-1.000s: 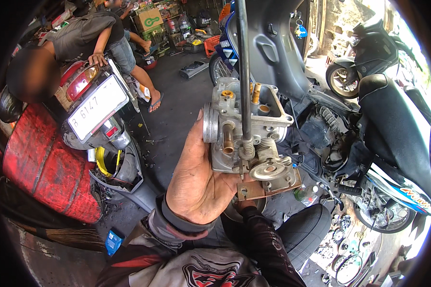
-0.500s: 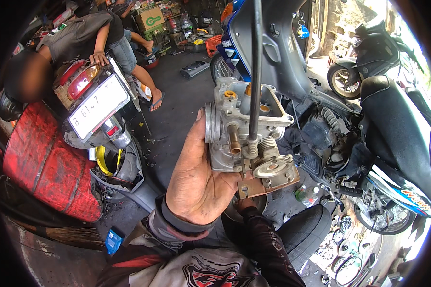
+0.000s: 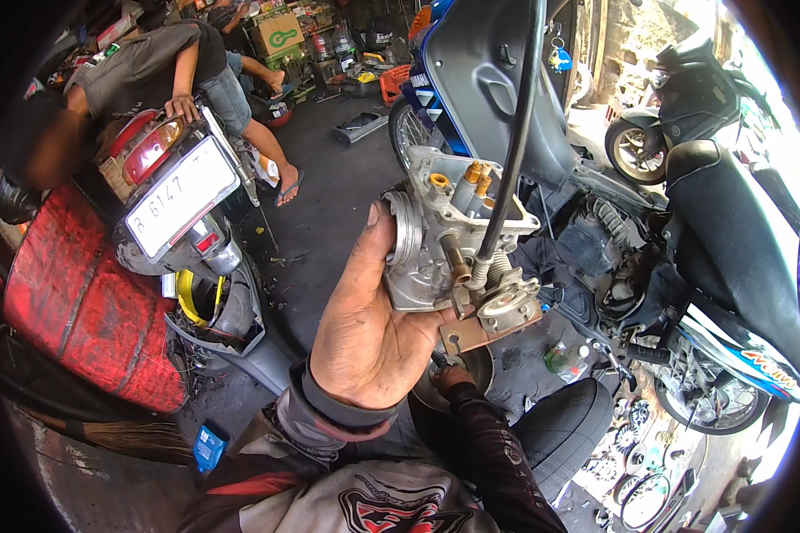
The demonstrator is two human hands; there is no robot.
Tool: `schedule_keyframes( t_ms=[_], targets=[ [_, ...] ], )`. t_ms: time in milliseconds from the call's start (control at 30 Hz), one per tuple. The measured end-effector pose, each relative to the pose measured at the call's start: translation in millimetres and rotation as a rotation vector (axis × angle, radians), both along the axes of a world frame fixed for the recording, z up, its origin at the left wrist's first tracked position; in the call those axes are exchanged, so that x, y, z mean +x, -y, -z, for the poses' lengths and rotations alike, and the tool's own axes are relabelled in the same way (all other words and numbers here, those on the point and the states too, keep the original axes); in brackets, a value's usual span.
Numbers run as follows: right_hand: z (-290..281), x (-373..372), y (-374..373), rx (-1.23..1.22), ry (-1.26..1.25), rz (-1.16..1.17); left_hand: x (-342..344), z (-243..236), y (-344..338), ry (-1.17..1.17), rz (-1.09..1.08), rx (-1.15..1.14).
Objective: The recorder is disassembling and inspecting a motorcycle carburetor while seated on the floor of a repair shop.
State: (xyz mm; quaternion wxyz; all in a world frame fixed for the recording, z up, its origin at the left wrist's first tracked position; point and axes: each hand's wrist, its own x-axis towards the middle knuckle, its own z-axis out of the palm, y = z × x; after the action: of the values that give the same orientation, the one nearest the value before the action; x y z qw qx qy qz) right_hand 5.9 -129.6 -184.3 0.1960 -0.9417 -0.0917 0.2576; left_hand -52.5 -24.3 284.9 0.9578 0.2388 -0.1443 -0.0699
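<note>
My left hand [image 3: 356, 324] is raised in front of me, gripping a grey metal carburetor [image 3: 427, 244] between thumb and fingers. The open float chamber faces up, showing brass jets [image 3: 476, 180] inside. A black cable [image 3: 513, 124] runs up from the carburetor's side, and a flat rusty bracket [image 3: 489, 332] sticks out below. Lower down, my right hand [image 3: 453, 377] reaches into a round metal bowl [image 3: 482, 360]. Its fingers are closed near a small dark object, partly hidden behind my left hand, so I cannot make out what they hold.
On the left, a person [image 3: 147, 75] bends over a motorcycle rear with a plate [image 3: 183, 197], near a red dented drum [image 3: 89, 293]. A partly stripped motorcycle [image 3: 507, 80] stands ahead. Loose parts [image 3: 636, 462] lie at lower right, near a clear bottle [image 3: 567, 362].
The carburetor has tilted in my left hand, so more of the brass jets shows. The black cable now leans to the right. My right hand stays at the bowl.
</note>
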Motion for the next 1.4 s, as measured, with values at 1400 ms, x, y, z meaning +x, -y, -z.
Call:
schedule_keyframes(
  t_ms=[1400],
  targets=[
    [88.2, -283.5, 349.6, -0.173, 0.278, 1.361, 81.9, 172.7, -40.1, -0.588, 0.579, 0.043]
  ],
)
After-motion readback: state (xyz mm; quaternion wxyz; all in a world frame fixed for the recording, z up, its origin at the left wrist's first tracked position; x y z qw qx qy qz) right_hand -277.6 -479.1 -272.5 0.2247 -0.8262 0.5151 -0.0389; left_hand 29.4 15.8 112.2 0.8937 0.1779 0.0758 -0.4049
